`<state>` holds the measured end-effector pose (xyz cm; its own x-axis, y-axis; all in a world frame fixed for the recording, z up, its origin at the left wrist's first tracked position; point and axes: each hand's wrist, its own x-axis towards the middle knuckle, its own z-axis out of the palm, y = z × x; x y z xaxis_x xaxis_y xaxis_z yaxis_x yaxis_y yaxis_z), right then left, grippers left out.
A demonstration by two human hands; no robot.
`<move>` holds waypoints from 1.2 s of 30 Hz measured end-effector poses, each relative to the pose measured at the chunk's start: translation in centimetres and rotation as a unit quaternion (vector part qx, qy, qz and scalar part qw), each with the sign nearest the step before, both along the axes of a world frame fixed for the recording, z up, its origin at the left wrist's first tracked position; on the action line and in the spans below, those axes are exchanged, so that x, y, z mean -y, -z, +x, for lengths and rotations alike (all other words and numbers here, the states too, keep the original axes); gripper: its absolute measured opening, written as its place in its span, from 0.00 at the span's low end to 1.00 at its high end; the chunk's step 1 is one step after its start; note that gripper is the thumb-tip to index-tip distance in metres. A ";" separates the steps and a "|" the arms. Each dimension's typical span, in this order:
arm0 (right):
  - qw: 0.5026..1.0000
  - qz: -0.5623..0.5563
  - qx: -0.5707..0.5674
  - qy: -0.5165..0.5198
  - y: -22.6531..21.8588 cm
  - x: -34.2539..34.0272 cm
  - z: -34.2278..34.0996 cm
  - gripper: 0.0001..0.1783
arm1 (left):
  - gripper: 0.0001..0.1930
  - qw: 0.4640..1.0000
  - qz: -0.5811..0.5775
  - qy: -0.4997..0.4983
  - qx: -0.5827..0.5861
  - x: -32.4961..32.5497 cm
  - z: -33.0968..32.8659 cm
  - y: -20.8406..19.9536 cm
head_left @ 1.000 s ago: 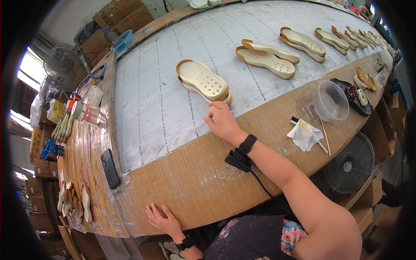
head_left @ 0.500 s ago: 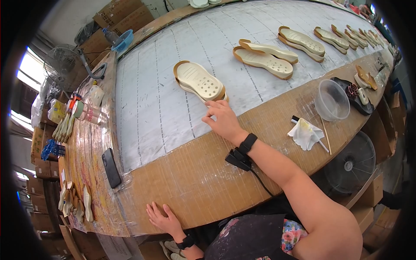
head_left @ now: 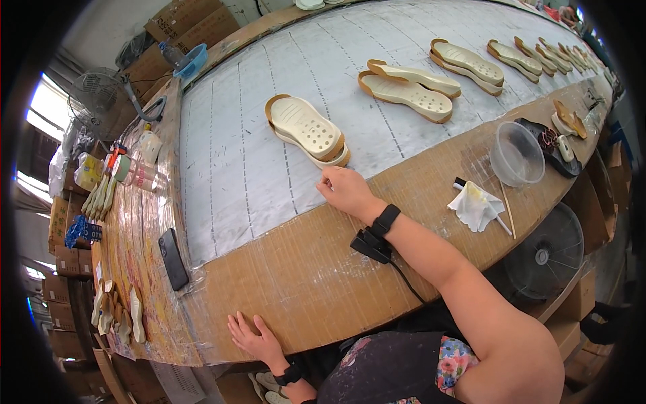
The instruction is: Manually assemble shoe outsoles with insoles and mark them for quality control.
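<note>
Two hands are mine: the left hand [head_left: 258,340] lies flat on the worktop [head_left: 303,276]; the right hand [head_left: 347,193] is curled, and I cannot tell if it holds anything. It is just beside two stacked cream shoe soles [head_left: 306,128] on a lined white sheet [head_left: 266,185]. Far cardboard boxes [head_left: 180,21] have print.

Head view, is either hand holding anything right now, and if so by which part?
Nothing seems held: the left hand lies open on the brown table border; the right hand curls by the near end of the stacked soles, its palm hidden.
</note>
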<state>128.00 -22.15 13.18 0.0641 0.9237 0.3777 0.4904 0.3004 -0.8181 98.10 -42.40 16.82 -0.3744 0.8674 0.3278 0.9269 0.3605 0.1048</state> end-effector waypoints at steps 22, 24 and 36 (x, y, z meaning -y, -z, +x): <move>0.909 -0.125 -0.398 0.010 -2.6 0.5 2.0 0.16 | 0.23 1.000 0.008 0.003 0.005 0.5 2.2 -0.3; 0.906 -0.132 -0.402 0.000 -3.0 1.2 3.0 0.15 | 0.23 1.000 0.009 0.003 0.006 0.7 2.6 -0.4; 0.942 -0.005 -0.304 0.139 -2.3 -0.2 4.9 0.18 | 0.22 0.999 0.024 0.021 0.008 0.1 3.9 -0.6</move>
